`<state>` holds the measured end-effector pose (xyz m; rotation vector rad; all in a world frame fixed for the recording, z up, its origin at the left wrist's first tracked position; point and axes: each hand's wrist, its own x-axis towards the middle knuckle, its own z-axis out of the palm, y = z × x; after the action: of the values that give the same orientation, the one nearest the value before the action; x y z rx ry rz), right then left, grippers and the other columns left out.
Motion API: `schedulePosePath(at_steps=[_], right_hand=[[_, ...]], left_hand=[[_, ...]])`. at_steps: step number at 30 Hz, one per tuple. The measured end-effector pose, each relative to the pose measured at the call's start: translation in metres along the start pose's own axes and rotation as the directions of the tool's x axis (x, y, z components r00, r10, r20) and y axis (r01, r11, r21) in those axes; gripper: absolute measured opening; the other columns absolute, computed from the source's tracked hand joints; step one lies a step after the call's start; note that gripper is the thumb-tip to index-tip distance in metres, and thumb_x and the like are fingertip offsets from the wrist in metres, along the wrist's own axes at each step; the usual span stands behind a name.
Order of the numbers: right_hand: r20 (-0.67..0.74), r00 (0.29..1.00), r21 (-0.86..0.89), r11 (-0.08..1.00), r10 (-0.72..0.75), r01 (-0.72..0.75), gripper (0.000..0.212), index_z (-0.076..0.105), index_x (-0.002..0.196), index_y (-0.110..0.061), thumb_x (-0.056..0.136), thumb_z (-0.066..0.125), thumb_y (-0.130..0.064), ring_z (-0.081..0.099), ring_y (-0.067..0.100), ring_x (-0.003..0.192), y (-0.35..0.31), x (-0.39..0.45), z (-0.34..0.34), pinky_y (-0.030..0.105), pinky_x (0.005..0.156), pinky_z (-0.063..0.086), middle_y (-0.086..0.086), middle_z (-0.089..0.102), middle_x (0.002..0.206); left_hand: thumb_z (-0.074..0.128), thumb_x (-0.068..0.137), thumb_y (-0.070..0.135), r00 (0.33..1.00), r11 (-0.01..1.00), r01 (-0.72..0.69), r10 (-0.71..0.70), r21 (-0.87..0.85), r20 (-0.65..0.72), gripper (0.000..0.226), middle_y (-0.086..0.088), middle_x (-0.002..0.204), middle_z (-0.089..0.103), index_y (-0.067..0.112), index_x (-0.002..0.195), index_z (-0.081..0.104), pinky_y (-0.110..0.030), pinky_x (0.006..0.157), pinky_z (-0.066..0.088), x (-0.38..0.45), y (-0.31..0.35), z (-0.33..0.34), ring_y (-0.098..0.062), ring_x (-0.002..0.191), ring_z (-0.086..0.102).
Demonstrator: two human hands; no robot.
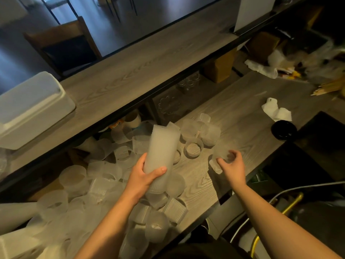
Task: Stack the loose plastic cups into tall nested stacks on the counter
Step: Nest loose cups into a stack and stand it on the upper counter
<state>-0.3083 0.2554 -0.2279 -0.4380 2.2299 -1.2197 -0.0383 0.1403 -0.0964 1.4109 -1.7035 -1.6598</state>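
Observation:
My left hand grips a tall nested stack of frosted plastic cups near its lower end, tilted with its open end pointing away. My right hand curls its fingers round a single frosted cup on the wooden counter, to the right of the stack. Several loose frosted cups lie scattered over the left and middle of the counter, some upright, some on their sides. One upright cup stands between the stack and my right hand.
A raised wooden shelf runs above the counter, bearing a white box at left. Crumpled white paper and a black lid lie at the right. Clutter fills the far right corner. Cables and a yellow hose hang below the counter edge.

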Motion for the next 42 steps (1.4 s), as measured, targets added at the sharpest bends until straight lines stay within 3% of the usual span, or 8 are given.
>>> schedulePosePath(at_steps=[7, 12, 17, 23, 28, 36, 39, 42], right_hand=[[-0.035, 0.997, 0.276, 0.958, -0.074, 0.08, 0.063, 0.045, 0.141, -0.02, 0.087, 0.076, -0.03, 0.054, 0.011, 0.109, -0.059, -0.022, -0.02, 0.029, 0.09, 0.046, -0.009, 0.054, 0.117], [0.237, 0.938, 0.467, 0.876, -0.254, 0.119, 0.056, 0.06, 0.125, -0.027, 0.076, 0.077, -0.046, 0.059, 0.017, 0.118, -0.117, -0.03, -0.032, 0.038, 0.101, 0.05, -0.001, 0.062, 0.125], [0.455, 0.8, 0.399, 0.893, -0.391, 0.209, 0.063, 0.061, 0.121, -0.033, 0.065, 0.072, -0.059, 0.061, 0.013, 0.109, -0.15, -0.047, -0.027, 0.03, 0.086, 0.05, -0.005, 0.062, 0.119], [0.482, 0.777, 0.35, 0.902, -0.406, 0.254, 0.072, 0.057, 0.128, -0.029, 0.066, 0.066, -0.064, 0.057, 0.011, 0.115, -0.153, -0.065, -0.01, 0.031, 0.098, 0.048, -0.003, 0.058, 0.126], [0.559, 0.754, 0.356, 0.921, -0.346, 0.158, 0.075, 0.054, 0.134, -0.025, 0.077, 0.051, -0.073, 0.055, 0.002, 0.118, -0.14, -0.083, 0.012, 0.03, 0.101, 0.044, -0.012, 0.058, 0.128], [0.454, 0.865, 0.418, 0.908, -0.215, 0.007, 0.067, 0.052, 0.134, -0.028, 0.083, 0.058, -0.07, 0.056, 0.009, 0.12, -0.118, -0.045, 0.017, 0.032, 0.101, 0.047, -0.003, 0.06, 0.126], [0.317, 0.926, 0.29, 0.951, -0.205, 0.111, 0.064, 0.048, 0.141, -0.02, 0.087, 0.072, -0.045, 0.054, 0.012, 0.119, -0.104, -0.016, 0.008, 0.019, 0.093, 0.048, 0.005, 0.056, 0.133], [0.232, 0.949, 0.039, 0.977, -0.215, 0.211, 0.075, 0.044, 0.144, -0.017, 0.082, 0.08, -0.041, 0.048, 0.017, 0.126, -0.086, 0.017, 0.002, 0.036, 0.106, 0.045, 0.004, 0.05, 0.14]], left_hand=[[0.076, 0.047, 0.067, 0.995, 0.976, -0.059, 0.04, 0.212, 0.091, 0.079, 0.016, 0.115, 0.058, 0.043, 0.118, 0.05, -0.017, 0.071, 0.048, -0.011, 0.005, -0.001, -0.003, 0.101, 0.059], [0.076, 0.049, 0.07, 0.988, 0.924, -0.126, 0.082, 0.36, 0.133, 0.075, 0.023, 0.112, 0.057, 0.048, 0.115, 0.049, -0.029, 0.079, 0.054, -0.017, 0.004, -0.001, 0.003, 0.099, 0.057], [0.078, 0.051, 0.068, 0.984, 0.913, -0.154, 0.108, 0.377, 0.141, 0.075, 0.025, 0.117, 0.054, 0.056, 0.117, 0.044, -0.026, 0.079, 0.052, -0.023, 0.006, -0.007, 0.003, 0.103, 0.056], [0.088, 0.066, 0.047, 0.977, 0.898, -0.194, 0.14, 0.395, 0.16, 0.07, 0.025, 0.119, 0.05, 0.058, 0.116, 0.039, -0.017, 0.074, 0.047, -0.028, 0.007, -0.016, -0.001, 0.105, 0.056], [0.081, 0.055, 0.065, 0.981, 0.904, -0.179, 0.135, 0.388, 0.139, 0.081, 0.022, 0.121, 0.051, 0.051, 0.124, 0.04, -0.025, 0.079, 0.052, -0.025, 0.005, -0.013, -0.001, 0.106, 0.055], [0.077, 0.047, 0.066, 0.999, 0.984, -0.039, 0.034, 0.175, 0.031, 0.089, 0.014, 0.117, 0.056, 0.037, 0.124, 0.045, -0.023, 0.075, 0.049, -0.017, 0.003, -0.002, -0.005, 0.103, 0.058], [0.077, 0.046, 0.065, 1.0, 0.994, -0.001, 0.001, 0.105, 0.003, 0.092, 0.009, 0.119, 0.057, 0.035, 0.127, 0.044, -0.028, 0.078, 0.054, -0.011, 0.001, -0.002, -0.011, 0.106, 0.06], [0.077, 0.046, 0.065, 1.0, 0.995, 0.018, -0.019, 0.1, 0.003, 0.09, 0.007, 0.12, 0.056, 0.037, 0.125, 0.043, -0.028, 0.077, 0.054, -0.006, 0.0, -0.001, -0.012, 0.106, 0.06]])
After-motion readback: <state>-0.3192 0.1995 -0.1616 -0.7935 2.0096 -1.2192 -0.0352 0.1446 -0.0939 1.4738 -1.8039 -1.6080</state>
